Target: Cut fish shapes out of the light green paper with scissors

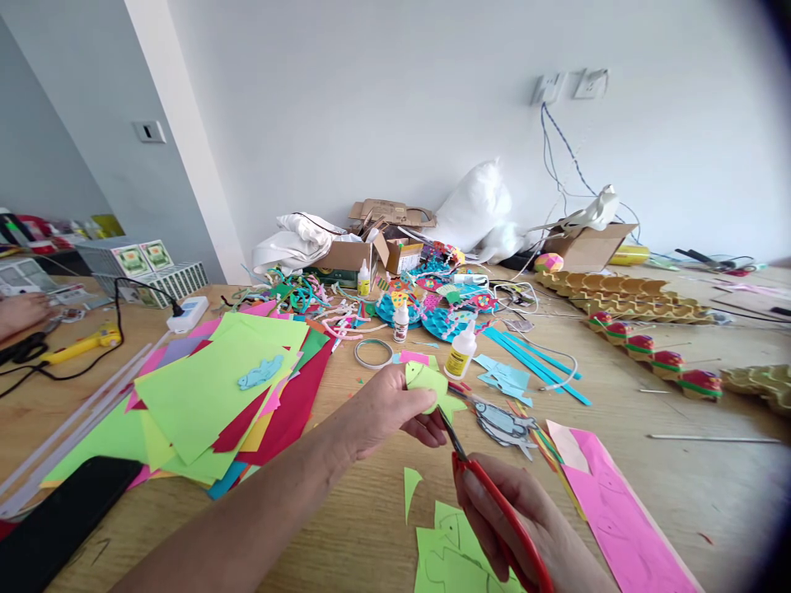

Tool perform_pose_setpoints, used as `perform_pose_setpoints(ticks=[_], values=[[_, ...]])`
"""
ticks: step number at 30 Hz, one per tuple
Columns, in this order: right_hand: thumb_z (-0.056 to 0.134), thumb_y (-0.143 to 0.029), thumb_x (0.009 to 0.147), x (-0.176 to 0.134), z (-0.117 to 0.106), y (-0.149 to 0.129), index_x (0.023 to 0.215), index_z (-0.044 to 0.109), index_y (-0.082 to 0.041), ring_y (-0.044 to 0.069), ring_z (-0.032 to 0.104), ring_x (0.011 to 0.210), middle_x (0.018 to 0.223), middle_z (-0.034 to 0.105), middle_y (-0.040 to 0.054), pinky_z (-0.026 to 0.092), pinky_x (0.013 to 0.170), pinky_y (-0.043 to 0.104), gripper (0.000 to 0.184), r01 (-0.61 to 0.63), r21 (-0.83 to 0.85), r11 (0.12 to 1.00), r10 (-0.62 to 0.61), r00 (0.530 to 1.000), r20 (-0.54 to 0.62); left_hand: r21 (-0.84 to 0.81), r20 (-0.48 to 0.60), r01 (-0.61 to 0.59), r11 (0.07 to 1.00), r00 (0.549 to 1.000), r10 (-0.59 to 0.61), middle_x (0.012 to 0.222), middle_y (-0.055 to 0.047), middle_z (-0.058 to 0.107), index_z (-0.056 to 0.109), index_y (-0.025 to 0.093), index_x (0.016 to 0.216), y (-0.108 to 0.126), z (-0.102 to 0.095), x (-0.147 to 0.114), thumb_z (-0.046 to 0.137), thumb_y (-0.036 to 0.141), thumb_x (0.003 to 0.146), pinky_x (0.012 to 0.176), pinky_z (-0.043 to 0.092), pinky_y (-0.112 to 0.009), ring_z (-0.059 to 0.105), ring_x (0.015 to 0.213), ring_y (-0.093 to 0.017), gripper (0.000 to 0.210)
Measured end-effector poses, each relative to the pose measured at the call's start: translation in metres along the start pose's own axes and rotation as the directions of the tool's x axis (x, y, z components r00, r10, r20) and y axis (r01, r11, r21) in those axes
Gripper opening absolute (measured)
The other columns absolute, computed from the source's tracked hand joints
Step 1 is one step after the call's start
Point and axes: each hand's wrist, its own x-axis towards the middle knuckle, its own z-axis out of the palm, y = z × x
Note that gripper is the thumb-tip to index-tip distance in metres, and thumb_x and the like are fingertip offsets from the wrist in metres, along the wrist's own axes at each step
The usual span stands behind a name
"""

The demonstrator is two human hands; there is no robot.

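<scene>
Between the thumb and fingers of my left hand (404, 408) is a lime-green paper fish (426, 377), partly covered by the thumb. My right hand (519, 511) grips red-handled scissors (507, 517), their blades reaching to the lower edge of the fish. A small green paper scrap (411, 487) lies on the table below my left hand. Green paper with drawn outlines (461, 560) sits beneath my right hand, which hides part of it. Blue-grey fish cut-outs (503, 424) rest just beyond the scissors. Pink paper with faint fish drawings (609, 511) lies at the right.
Coloured paper sheets (203, 395) are piled at the left, near a black phone (71, 515). A glue bottle (461, 350) and a tape roll (373, 353) stand beyond my hands. Egg-carton strips (624, 298) line the right. Another person's hand (23, 313) shows at far left.
</scene>
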Motion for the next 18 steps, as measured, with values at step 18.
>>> perform_pose_setpoints(ticks=[18], values=[[0.041,-0.061,0.079,-0.0025,-0.0023,-0.0024,0.058,0.04,-0.021,0.007,0.027,0.034,0.037,0.037,-0.0093,0.026,0.039,0.02,0.045,0.04,-0.042,0.998,-0.039,0.999,0.024,0.03,-0.024,-0.052,0.998,0.998,0.053,0.062,-0.001,0.06,0.057,0.013,0.068,-0.0018,-0.0013,0.0003,0.053,0.028,0.069,0.051,0.045,-0.019,0.057,0.052,-0.008,0.016]])
